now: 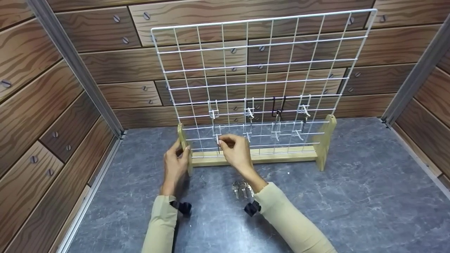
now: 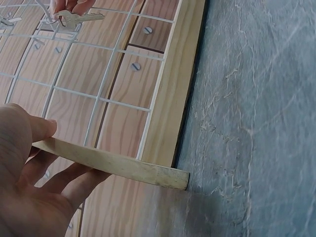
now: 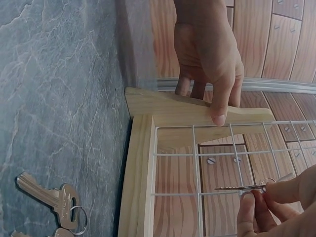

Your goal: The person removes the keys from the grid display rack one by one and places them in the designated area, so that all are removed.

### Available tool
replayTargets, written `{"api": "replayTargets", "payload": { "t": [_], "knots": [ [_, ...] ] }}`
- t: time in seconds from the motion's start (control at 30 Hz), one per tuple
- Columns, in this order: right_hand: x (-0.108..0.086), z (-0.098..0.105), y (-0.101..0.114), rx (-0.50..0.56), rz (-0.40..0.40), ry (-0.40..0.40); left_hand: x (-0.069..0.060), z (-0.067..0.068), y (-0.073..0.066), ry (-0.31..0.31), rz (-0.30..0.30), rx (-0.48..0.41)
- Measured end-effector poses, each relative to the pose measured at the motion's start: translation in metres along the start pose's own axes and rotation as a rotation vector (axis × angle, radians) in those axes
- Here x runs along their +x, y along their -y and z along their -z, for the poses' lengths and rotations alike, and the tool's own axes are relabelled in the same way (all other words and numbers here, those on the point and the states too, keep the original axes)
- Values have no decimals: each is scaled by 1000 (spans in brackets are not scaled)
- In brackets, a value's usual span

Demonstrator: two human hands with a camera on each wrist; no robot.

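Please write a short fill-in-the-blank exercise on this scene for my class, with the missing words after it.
1. The left hand grips a side panel made of ____.
2. The right hand pinches a toothed metal ____.
3. The wire grid is coloured ____.
4. Loose keys lie nearer the ____ hand than the left.

Missing words: wood; key; white; right.

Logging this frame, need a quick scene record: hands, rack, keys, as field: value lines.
left hand: grips left post
right hand: pinches key near a lower hook
grid: white wire, upright between wooden posts
black hook: upper row
loose keys: on table, in front of the grid
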State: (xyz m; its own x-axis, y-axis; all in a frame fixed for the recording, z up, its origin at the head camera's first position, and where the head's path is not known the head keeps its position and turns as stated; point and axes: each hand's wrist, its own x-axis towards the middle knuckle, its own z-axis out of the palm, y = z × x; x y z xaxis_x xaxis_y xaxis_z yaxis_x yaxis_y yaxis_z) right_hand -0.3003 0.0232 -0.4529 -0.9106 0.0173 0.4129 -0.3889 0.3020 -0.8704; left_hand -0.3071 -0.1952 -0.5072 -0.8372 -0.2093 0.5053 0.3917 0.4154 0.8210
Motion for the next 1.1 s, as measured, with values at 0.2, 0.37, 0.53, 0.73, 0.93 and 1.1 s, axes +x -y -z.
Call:
{"api": "replayTargets", "payload": {
  "t": [0.2, 0.37, 0.53, 0.73, 0.93, 1.1],
  "knots": [
    [-1, 1, 0, -24, -7, -8, 0, 0, -1, 2, 3, -6],
    [-2, 2, 1, -10, -26, -4, 0, -1, -1, 5, 5, -8],
    [-4, 3, 3, 30, -25, 7, 0, -1, -1, 12, 12, -20],
    [-7, 5, 5, 51, -33, 14, 0, 0, -1, 21, 9, -14],
    [-10, 8, 9, 52, -27, 22, 0, 0, -2, 17, -12, -18],
    [-13, 11, 13, 67, -39, 33, 0, 0, -3, 14, -24, -23]
  ]
}}
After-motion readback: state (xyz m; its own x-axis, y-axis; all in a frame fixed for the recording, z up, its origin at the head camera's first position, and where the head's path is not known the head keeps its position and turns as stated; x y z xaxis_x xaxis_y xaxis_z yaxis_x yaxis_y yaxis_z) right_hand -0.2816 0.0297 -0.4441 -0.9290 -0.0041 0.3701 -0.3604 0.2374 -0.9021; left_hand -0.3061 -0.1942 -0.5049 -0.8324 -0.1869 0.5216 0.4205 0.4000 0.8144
